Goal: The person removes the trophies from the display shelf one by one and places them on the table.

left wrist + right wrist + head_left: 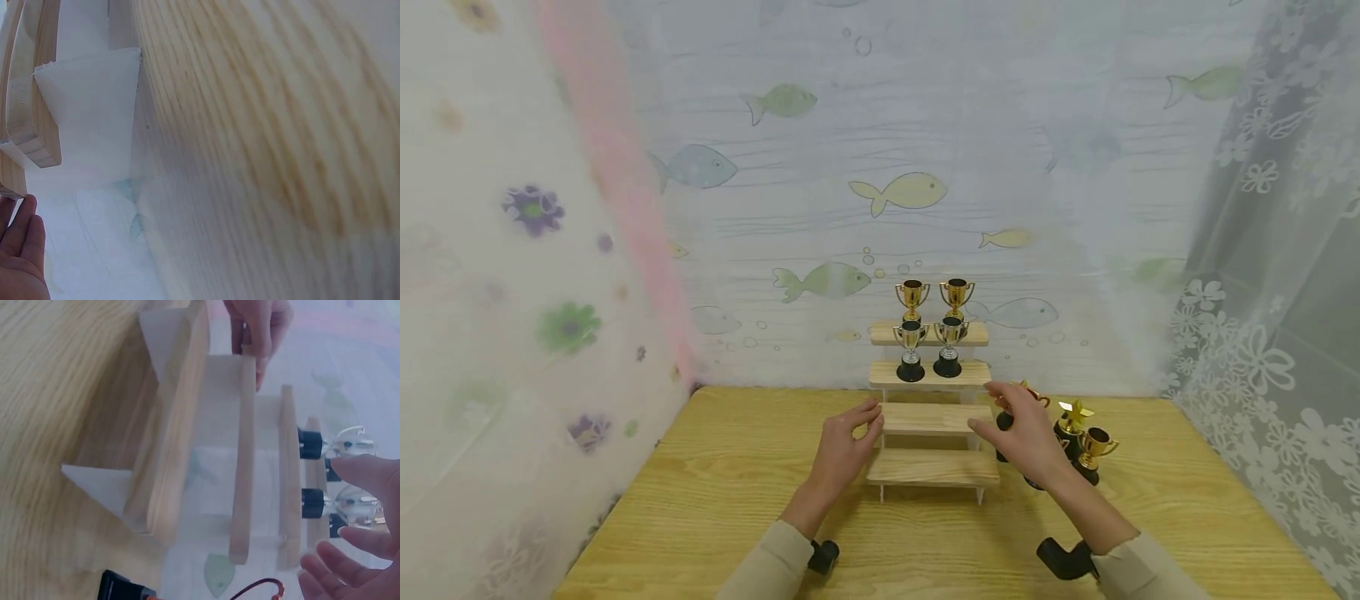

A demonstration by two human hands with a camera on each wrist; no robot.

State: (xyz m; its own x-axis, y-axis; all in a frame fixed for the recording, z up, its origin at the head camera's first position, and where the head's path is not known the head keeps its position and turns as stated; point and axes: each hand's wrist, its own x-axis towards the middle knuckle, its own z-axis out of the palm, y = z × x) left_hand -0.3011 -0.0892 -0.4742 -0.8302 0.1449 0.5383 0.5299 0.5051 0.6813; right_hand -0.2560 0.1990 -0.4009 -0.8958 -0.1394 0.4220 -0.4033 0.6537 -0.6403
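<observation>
A four-step wooden display stand with white side supports rises in the middle of the table. Two gold trophy cups occupy its top step, and two silver trophy cups the step below. My left hand is at the left end of the second step from the bottom, fingertips at the board's end; in the left wrist view its fingers look nearly straight. At the same step's right end, my right hand has its thumb and fingers spread apart, with nothing between them.
Right of the stand, several trophies stand together, among them a gold cup and a gold star trophy, partly hidden by my right hand. A fish-patterned curtain hangs behind the wooden table. Black wrist mounts show near my sleeves.
</observation>
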